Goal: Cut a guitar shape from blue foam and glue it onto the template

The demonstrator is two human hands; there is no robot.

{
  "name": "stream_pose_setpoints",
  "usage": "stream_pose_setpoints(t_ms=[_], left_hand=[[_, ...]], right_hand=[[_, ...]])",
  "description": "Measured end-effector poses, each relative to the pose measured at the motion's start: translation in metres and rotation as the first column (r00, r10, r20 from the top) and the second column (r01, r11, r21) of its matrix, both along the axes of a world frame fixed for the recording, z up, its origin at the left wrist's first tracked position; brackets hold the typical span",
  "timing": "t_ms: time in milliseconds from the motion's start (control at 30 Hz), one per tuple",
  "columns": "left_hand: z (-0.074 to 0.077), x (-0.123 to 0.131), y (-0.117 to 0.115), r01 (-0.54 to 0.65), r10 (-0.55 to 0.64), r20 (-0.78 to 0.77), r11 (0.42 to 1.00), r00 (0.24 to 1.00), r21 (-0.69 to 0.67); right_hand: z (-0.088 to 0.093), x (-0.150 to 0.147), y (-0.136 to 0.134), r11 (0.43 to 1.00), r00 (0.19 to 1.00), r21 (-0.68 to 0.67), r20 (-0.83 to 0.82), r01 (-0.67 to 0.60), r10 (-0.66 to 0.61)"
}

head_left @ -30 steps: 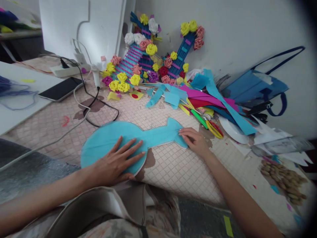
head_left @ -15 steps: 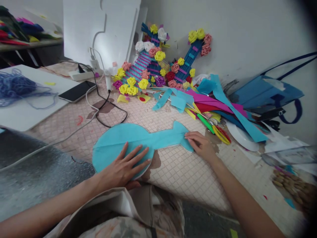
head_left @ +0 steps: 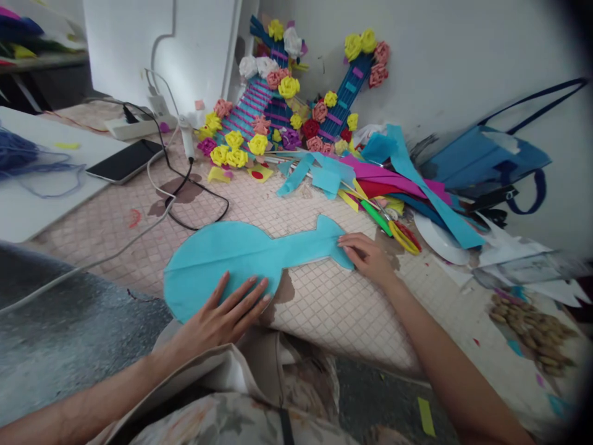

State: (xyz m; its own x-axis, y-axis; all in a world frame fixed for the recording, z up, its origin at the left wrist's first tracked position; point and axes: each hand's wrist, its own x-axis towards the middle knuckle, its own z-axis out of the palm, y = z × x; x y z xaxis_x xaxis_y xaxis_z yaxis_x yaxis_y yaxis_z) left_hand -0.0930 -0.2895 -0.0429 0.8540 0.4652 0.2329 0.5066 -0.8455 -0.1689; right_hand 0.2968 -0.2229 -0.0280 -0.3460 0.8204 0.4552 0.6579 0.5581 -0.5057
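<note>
While the turquoise guitar-shaped cutout (head_left: 241, 256) is lying flat on the checked mat (head_left: 333, 309), the head view is showing both hands pressing on it. The left hand (head_left: 217, 318) is resting palm-down with fingers spread wide over the rounded body near the lower edge, gripping nothing. The right hand (head_left: 368, 256) is bearing down with its fingertips on the flared end of the neck, fingers close together and likewise holding nothing. A white edge is peeking out along the rim, so the turquoise sheet seems to be lying over a backing. For smoothing such a layer well, I judge that pressure should be running from the middle outward, with one hand anchoring while the other is sliding, so that the faint creases across the body are being flattened rather than trapped. Scissors (head_left: 398, 233) are lying just beyond the right hand, beside coloured paper strips (head_left: 393, 179). A phone (head_left: 124, 161) and a black cable (head_left: 194, 204) are lying well apart to the left.
</note>
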Motion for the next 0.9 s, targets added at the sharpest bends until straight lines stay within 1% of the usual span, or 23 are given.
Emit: stream_pose_setpoints(t_ms=[133,300,433,533,600,767,900], left_hand=[[-0.002,0.001,0.000,0.008,-0.009,0.028,0.999,1.000,0.043],[-0.007,0.000,0.002,-0.001,-0.004,0.078,0.998,0.997,0.059],[-0.005,0.001,0.002,0.016,-0.021,0.073,0.997,0.997,0.073],[-0.003,0.002,0.002,0.007,-0.012,0.063,0.997,0.998,0.077],[-0.004,0.002,0.002,0.001,-0.007,0.069,0.997,0.998,0.083],[-0.012,0.000,0.003,0.001,-0.009,0.092,0.996,0.996,0.087],[-0.015,0.000,0.002,-0.001,-0.007,0.092,0.996,0.996,0.093]], right_hand=[[0.002,-0.002,-0.001,1.000,1.000,0.002,0.004,0.004,-0.004],[0.003,-0.003,-0.001,1.000,1.000,0.002,0.014,0.007,-0.007],[0.004,-0.002,-0.002,1.000,1.000,-0.003,0.026,-0.001,0.001],[0.005,-0.002,-0.004,1.000,0.999,-0.013,0.046,-0.013,0.014],[0.005,-0.002,-0.004,0.999,0.997,-0.024,0.076,-0.031,0.033],[0.004,0.002,-0.002,0.994,0.967,-0.032,0.229,-0.106,0.111],[0.002,0.005,-0.001,0.993,0.963,-0.020,0.243,-0.114,0.115]])
